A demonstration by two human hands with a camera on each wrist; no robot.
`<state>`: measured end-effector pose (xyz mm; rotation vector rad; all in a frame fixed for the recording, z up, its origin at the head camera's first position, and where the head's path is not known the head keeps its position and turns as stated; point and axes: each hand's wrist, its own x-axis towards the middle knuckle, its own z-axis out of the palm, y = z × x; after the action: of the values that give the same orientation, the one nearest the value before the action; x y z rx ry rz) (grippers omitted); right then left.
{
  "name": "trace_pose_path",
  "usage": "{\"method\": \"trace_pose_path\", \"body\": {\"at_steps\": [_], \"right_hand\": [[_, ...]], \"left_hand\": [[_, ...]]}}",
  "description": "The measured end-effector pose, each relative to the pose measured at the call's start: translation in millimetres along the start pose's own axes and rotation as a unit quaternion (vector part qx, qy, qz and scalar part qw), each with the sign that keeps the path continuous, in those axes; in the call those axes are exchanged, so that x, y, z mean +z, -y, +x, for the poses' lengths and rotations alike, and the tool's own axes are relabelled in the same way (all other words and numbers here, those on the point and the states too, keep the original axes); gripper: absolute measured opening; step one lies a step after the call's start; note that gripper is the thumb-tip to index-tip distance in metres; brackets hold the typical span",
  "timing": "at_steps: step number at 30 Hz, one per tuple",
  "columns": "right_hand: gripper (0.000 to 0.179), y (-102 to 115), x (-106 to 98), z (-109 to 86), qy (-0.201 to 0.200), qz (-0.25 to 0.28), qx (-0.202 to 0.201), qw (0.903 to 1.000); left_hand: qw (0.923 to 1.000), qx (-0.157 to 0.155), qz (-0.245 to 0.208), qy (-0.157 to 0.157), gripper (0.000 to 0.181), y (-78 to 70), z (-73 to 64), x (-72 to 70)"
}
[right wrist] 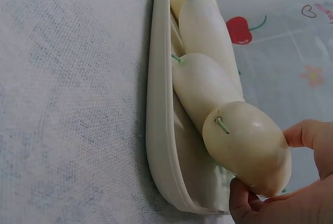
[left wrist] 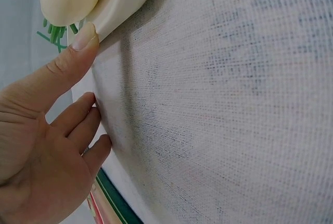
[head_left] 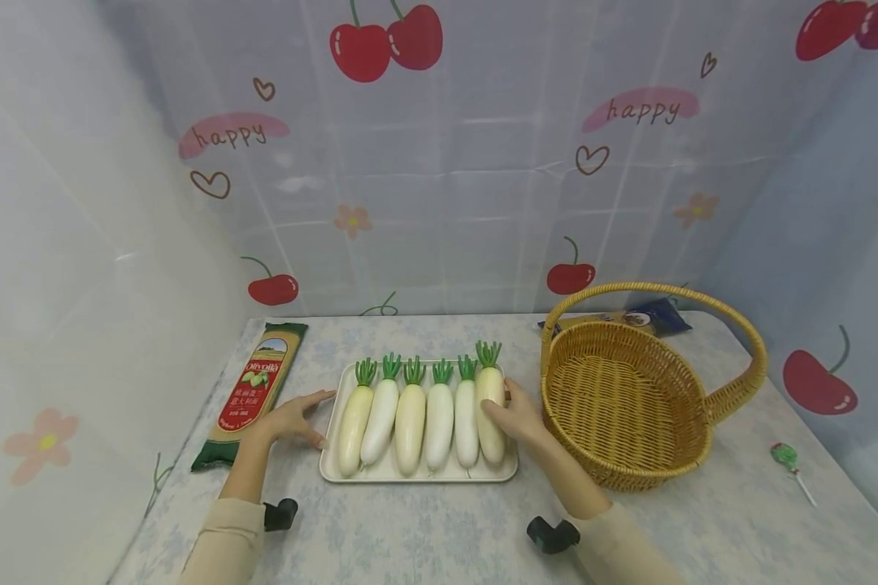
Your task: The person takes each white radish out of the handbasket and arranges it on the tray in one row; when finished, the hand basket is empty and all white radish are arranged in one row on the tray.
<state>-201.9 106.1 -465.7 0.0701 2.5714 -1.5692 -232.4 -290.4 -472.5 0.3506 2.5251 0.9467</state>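
Observation:
Several white radishes with green tops lie side by side in a white tray [head_left: 417, 478]. My right hand [head_left: 521, 416] grips the rightmost white radish [head_left: 492, 443], thumb on one side and fingers on the other. In the right wrist view that radish [right wrist: 244, 135] appears raised above the tray floor at its near end. At the tray's left end is my left hand [head_left: 293, 420], its fingers spread and holding nothing. The left wrist view shows its thumb [left wrist: 78, 52] at the tray's rim; whether it touches is hard to tell.
A wicker basket [head_left: 618, 398] with a tall handle stands right of the tray. Behind it lies a blue-ended packet [head_left: 658, 317]. A red and green pasta packet [head_left: 256, 390] lies at the left, and a wrapped lollipop [head_left: 784, 455] at the right. Printed curtains enclose the table.

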Motion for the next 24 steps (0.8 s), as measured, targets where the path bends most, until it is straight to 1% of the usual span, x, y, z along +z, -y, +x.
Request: {"method": "trace_pose_path", "body": {"at_steps": [5, 7, 10, 14, 17, 21, 24], "right_hand": [[0.069, -3.3, 2.8, 5.9, -0.004, -0.023, 0.011, 0.9997], [0.068, -4.2, 3.8, 7.3, -0.008, -0.03, 0.008, 0.9995], [0.067, -5.3, 5.4, 8.5, -0.02, -0.057, -0.002, 0.9981], [0.068, -5.4, 8.4, 7.9, -0.038, -0.111, -0.014, 0.993], [0.068, -4.9, 10.7, 6.3, -0.048, -0.139, -0.022, 0.9888], [0.068, -4.1, 13.2, 4.6, -0.054, -0.161, -0.029, 0.9849], [0.07, -3.6, 14.2, 3.7, -0.051, -0.178, -0.033, 0.9822]], "left_hand": [[0.9999, -0.009, -0.005, -0.003, 0.097, -0.9, 0.0, 0.3], [0.9998, -0.016, -0.011, -0.005, 0.097, -1.0, 0.4, 0.9], [0.9999, -0.014, -0.005, -0.006, 0.097, -0.8, 0.2, 1.3], [0.9999, -0.015, -0.002, -0.007, 0.097, -0.7, -0.2, 1.9], [0.9998, -0.019, -0.005, -0.007, 0.097, -0.9, -0.1, 2.1], [0.9999, -0.016, -0.003, -0.005, 0.097, -0.5, 0.4, 1.9], [0.9999, -0.015, -0.002, -0.007, 0.097, -0.1, 0.8, 1.5]]}}
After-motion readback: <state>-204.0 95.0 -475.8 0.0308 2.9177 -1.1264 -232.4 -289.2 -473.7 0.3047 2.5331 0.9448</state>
